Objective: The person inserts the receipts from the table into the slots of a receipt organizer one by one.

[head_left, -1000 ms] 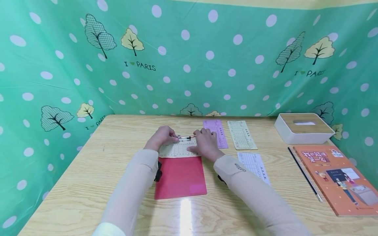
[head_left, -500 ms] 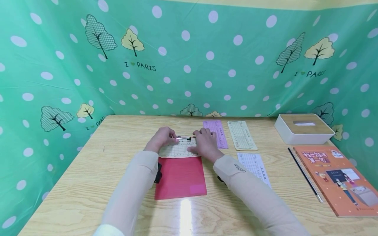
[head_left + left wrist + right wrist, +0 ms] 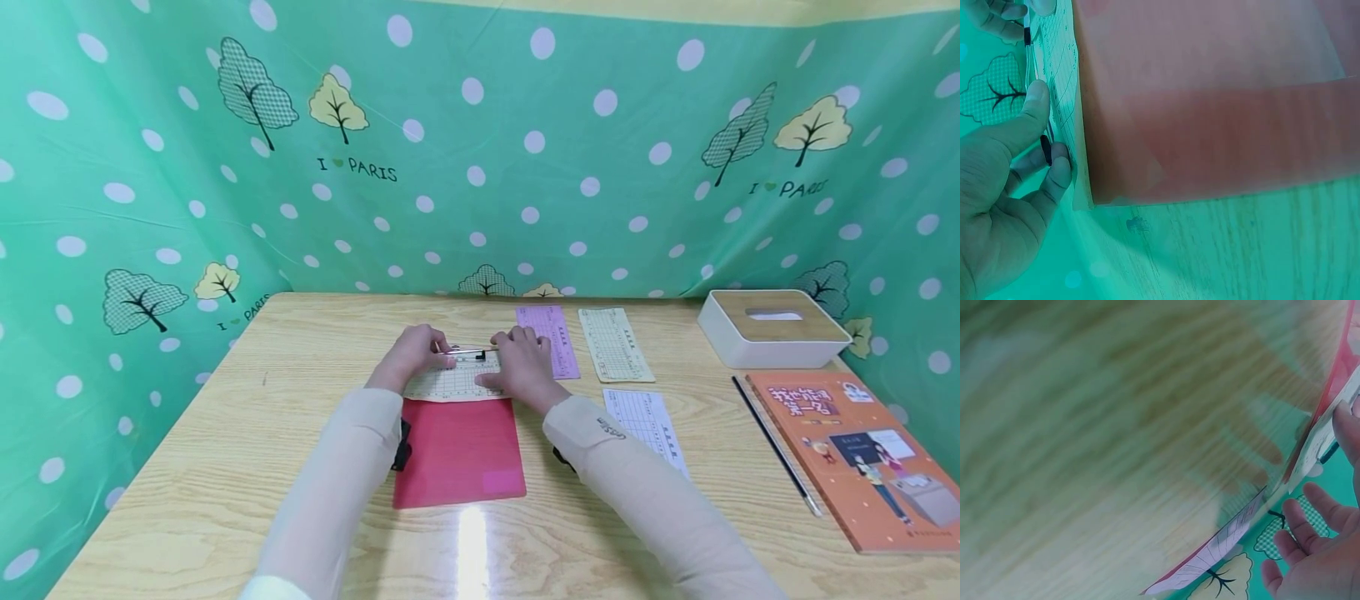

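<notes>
A red clipboard lies on the table with a cream printed form across its top part. Along the form's far edge runs a thin metal clip with black ends. My left hand pinches the clip's left end; in the left wrist view the thumb lies on the rod and the fingertips curl around its black tip. My right hand rests its thumb on the form, near the clip's right end. In the right wrist view its other fingers are spread and relaxed.
Beyond my right hand lie a purple form and a pale green form, with a white form nearer. Farther right are a black pencil, an orange book and a white tissue box with a wooden lid.
The metal clip has tilted slightly under my left fingers, and its black part sits a little lower. My right hand and the form have barely moved.
</notes>
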The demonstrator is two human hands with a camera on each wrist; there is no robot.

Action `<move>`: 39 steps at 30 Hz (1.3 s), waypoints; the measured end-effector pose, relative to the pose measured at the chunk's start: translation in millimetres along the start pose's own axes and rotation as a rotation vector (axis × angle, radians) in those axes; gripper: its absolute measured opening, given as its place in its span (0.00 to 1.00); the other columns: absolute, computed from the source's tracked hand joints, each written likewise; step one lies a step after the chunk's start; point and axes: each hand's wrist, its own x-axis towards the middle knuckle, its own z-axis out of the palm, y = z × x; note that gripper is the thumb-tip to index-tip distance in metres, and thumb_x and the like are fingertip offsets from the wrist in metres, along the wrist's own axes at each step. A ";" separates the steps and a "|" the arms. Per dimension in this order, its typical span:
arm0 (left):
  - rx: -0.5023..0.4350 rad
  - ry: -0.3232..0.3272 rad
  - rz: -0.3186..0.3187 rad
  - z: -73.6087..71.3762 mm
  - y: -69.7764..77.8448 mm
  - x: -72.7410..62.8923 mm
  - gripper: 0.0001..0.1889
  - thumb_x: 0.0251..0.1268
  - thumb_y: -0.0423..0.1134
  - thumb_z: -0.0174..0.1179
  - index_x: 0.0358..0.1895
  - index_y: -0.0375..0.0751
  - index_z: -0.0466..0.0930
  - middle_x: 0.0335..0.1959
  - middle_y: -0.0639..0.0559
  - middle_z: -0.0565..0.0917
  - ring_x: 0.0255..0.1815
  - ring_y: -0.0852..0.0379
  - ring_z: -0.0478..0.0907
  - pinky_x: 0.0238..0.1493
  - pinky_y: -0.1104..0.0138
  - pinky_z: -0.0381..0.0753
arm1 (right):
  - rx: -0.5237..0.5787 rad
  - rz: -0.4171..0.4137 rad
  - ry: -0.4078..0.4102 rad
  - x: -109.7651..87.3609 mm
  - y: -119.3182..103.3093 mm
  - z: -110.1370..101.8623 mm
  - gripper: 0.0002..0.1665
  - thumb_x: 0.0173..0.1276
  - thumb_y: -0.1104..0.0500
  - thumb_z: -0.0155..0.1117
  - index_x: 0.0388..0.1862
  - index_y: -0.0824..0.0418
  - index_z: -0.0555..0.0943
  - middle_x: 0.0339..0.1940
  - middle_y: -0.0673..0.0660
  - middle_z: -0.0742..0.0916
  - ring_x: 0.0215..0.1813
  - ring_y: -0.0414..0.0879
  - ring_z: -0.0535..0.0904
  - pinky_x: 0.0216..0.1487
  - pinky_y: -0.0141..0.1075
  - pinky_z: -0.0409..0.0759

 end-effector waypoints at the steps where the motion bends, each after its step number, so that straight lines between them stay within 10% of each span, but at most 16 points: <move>1: 0.005 0.004 0.004 0.2 0.2 -0.2 0.07 0.62 0.37 0.73 0.35 0.37 0.86 0.30 0.48 0.80 0.35 0.53 0.73 0.43 0.60 0.74 | 0.001 -0.001 0.001 -0.4 -0.1 -0.2 0.43 0.59 0.37 0.76 0.68 0.57 0.76 0.60 0.59 0.77 0.66 0.55 0.67 0.68 0.53 0.59; 39: 0.054 0.011 -0.034 2.4 8.4 -7.0 0.13 0.64 0.45 0.72 0.35 0.37 0.83 0.32 0.47 0.76 0.36 0.51 0.71 0.42 0.59 0.73 | 0.218 -0.111 0.038 -30.7 44.8 -49.1 0.41 0.63 0.46 0.77 0.70 0.60 0.74 0.69 0.64 0.76 0.73 0.62 0.64 0.71 0.60 0.54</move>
